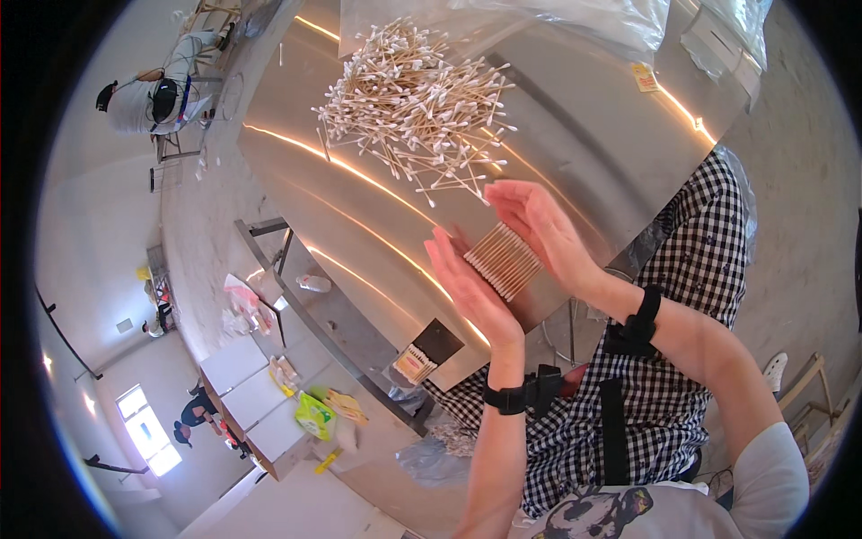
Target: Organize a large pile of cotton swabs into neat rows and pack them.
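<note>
A neat flat row of cotton swabs [505, 261] lies side by side between my two hands, over the near part of the metal table. My left hand [474, 286] has its fingers stretched out along one end of the row. Against the opposite ends rests my right hand [549, 230], palm facing in, fingers long and slightly curved. The swabs are held between the palms; whether they also touch the table I cannot tell. Beyond my fingertips spreads a large loose heap of cotton swabs [413, 99] with wooden sticks and white tips.
A small open box packed with swabs [415, 364] sits at the left near edge of the shiny metal table [359, 234]. Clear plastic bags [602, 22] lie at the far edge. White tables [238, 370] and bright packages [314, 415] stand left; other people work farther off.
</note>
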A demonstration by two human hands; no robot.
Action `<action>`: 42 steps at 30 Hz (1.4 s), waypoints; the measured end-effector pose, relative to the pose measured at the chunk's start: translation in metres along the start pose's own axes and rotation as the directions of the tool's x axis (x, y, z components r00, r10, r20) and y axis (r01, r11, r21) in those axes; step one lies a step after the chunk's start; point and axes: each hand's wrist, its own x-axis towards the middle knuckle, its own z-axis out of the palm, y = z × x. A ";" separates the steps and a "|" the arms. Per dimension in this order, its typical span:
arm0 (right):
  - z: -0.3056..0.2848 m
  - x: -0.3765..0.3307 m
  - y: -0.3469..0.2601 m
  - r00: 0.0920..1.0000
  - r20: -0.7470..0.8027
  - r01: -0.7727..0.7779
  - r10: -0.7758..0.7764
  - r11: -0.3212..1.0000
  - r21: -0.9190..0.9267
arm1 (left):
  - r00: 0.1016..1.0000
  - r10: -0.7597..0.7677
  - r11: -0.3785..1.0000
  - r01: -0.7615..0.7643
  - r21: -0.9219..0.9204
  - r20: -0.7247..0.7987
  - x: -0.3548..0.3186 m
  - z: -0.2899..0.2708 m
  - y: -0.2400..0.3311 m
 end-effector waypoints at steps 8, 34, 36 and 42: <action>-0.018 0.020 -0.047 0.990 -0.082 0.102 -0.114 0.985 -0.137 | 0.865 -0.067 0.295 -0.458 0.838 0.497 -0.020 -0.001 -0.002; -0.046 0.011 -0.072 0.860 0.476 0.390 0.183 0.364 -0.846 | 0.874 0.020 0.266 -0.472 0.841 0.485 -0.017 -0.006 -0.009; -0.045 0.010 -0.071 0.846 0.501 0.420 0.186 0.349 -0.838 | 0.874 0.011 0.282 -0.468 0.837 0.485 -0.016 -0.006 -0.007; -0.043 0.009 -0.066 0.834 0.525 0.470 0.170 0.279 -0.837 | 0.880 0.023 0.289 -0.461 0.839 0.475 -0.016 -0.006 -0.009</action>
